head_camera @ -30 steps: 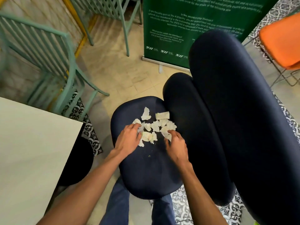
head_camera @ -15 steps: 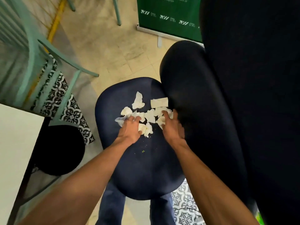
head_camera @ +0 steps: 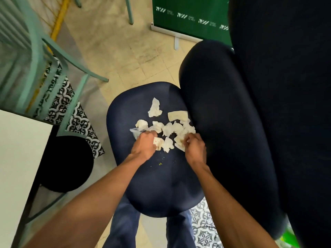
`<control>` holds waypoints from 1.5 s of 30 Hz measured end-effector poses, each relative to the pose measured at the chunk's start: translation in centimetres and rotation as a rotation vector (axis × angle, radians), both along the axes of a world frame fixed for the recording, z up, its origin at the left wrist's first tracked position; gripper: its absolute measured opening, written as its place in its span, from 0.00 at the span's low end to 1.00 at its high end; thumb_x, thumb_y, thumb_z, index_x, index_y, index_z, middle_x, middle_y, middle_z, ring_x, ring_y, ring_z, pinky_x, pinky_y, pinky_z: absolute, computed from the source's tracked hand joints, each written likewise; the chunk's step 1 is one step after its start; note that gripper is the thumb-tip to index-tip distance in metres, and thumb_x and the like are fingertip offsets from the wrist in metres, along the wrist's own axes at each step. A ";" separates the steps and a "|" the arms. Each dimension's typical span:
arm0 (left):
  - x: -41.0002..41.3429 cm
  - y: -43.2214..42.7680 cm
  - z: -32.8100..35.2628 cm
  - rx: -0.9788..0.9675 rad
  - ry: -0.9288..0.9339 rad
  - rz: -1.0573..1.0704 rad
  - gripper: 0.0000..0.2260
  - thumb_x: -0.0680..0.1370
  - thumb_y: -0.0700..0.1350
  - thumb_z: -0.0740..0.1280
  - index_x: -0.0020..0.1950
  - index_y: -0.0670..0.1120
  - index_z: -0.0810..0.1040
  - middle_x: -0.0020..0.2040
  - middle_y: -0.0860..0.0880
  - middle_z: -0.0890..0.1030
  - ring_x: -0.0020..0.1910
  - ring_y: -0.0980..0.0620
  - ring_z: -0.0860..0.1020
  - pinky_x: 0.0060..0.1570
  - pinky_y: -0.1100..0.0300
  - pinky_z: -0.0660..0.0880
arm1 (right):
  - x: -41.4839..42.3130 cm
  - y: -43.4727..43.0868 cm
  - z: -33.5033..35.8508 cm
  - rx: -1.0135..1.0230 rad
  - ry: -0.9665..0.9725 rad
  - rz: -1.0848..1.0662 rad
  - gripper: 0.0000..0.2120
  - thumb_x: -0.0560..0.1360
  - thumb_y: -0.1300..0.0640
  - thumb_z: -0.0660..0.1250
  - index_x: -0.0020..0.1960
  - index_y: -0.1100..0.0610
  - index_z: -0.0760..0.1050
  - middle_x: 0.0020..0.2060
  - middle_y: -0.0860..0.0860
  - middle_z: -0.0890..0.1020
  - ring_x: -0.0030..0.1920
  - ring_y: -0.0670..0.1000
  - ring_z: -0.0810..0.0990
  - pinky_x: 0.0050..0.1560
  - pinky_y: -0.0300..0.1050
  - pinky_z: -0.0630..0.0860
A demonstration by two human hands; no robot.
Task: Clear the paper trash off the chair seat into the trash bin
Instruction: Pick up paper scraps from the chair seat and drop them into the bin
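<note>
We look straight down on a navy chair seat (head_camera: 161,185), where the paper scraps (head_camera: 170,128) lie in a loose white heap on the far half, close against the base of the dark backrest (head_camera: 223,122). One crumpled piece sits a little apart at the heap's far edge, and a flatter strip lies just beside the backrest.

Our left hand (head_camera: 144,146) is at the heap's left side, fingers curled down and gripping scraps — paper sticks out both beyond the knuckles and beside the thumb, the nearer bit speckled with red. Our right hand (head_camera: 195,148) is at the heap's right side, its fingers bent in and pinching a scrap at the near edge. The two hands are near each other, with a few loose pieces between them.

A tiny green speck (head_camera: 160,164) rests on the bare seat just nearer than the hands. To the left stand a white table (head_camera: 18,149) and a mint-green chair (head_camera: 35,51); under the table's edge is a round black shape (head_camera: 66,163) — we cannot tell whether it is the bin. A green banner (head_camera: 189,15) stands on the tiled floor beyond.
</note>
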State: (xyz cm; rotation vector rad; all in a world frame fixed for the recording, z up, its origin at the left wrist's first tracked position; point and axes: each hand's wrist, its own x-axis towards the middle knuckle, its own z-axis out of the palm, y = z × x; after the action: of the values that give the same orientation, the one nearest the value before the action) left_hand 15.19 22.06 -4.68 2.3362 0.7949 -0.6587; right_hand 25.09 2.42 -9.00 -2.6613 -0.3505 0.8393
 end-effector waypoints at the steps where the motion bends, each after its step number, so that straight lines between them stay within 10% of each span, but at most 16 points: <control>1: -0.3 0.0 1.0 -0.011 -0.008 0.024 0.19 0.75 0.35 0.72 0.65 0.46 0.79 0.59 0.43 0.81 0.56 0.43 0.80 0.54 0.50 0.80 | -0.2 -0.1 0.7 0.021 -0.002 -0.037 0.04 0.81 0.59 0.69 0.49 0.51 0.77 0.56 0.47 0.77 0.45 0.56 0.81 0.47 0.48 0.79; 16: -2.8 2.3 6.7 0.045 -0.300 0.120 0.18 0.76 0.39 0.73 0.65 0.49 0.79 0.58 0.47 0.82 0.53 0.46 0.81 0.53 0.52 0.80 | 4.0 7.7 1.5 -0.073 -0.218 0.240 0.25 0.83 0.57 0.65 0.77 0.41 0.65 0.82 0.56 0.58 0.71 0.65 0.69 0.63 0.64 0.77; 25: -5.7 3.1 6.0 0.063 -0.366 0.177 0.17 0.75 0.42 0.75 0.64 0.51 0.80 0.57 0.49 0.82 0.53 0.48 0.81 0.54 0.52 0.80 | 2.5 7.2 -2.7 -0.102 -0.099 0.160 0.18 0.83 0.64 0.59 0.69 0.52 0.76 0.69 0.58 0.71 0.67 0.65 0.72 0.66 0.60 0.76; 36: -10.0 3.4 18.4 0.062 -0.496 0.251 0.16 0.74 0.42 0.75 0.61 0.52 0.81 0.55 0.54 0.83 0.51 0.53 0.80 0.52 0.60 0.76 | -5.8 5.9 17.0 0.400 -0.264 -0.131 0.08 0.81 0.55 0.68 0.58 0.45 0.74 0.54 0.49 0.76 0.49 0.53 0.79 0.49 0.50 0.78; 45: -19.6 -1.3 30.6 0.128 -0.692 0.525 0.15 0.74 0.46 0.77 0.60 0.55 0.81 0.48 0.56 0.86 0.45 0.55 0.83 0.48 0.51 0.81 | -15.8 3.8 32.3 0.733 -0.212 -0.025 0.09 0.81 0.55 0.68 0.60 0.44 0.76 0.53 0.42 0.80 0.55 0.44 0.77 0.56 0.43 0.74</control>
State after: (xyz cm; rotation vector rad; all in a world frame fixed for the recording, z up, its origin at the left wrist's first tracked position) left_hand -4.46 20.74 25.96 2.0969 1.0529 0.4155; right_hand 9.28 6.17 23.29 -2.0518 -0.5496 0.3192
